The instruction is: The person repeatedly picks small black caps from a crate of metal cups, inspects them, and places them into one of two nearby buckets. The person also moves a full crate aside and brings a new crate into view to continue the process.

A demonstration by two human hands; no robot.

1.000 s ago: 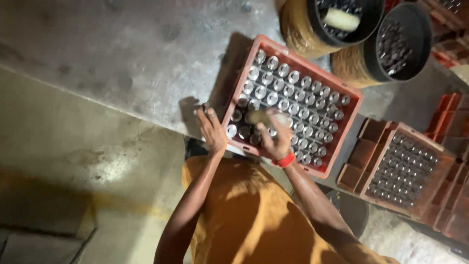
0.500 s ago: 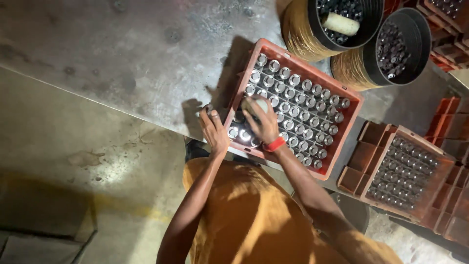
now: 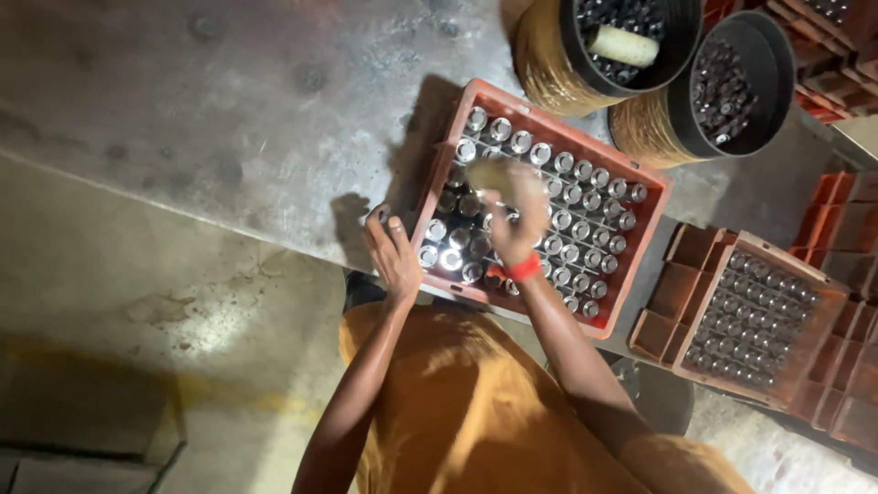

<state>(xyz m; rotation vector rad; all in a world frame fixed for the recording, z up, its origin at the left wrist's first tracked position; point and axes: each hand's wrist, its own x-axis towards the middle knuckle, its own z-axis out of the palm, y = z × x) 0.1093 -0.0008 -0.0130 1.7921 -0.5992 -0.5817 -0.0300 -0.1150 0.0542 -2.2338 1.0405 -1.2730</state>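
Two hands, left (image 3: 393, 261) and right (image 3: 517, 215), two round black tubs (image 3: 585, 69), two red crates (image 3: 540, 201) of bottles, one wristband (image 3: 523, 268)

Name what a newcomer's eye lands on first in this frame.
First the red crate at centre, packed with rows of shiny metal-topped bottles. Over it the right hand, a red wristband at its wrist, carries a pale blurred object I cannot identify, so its grip is unclear; the left hand rests at the crate's near-left corner. At upper right stand two round black tubs of bottles, one with a pale cylinder on top.
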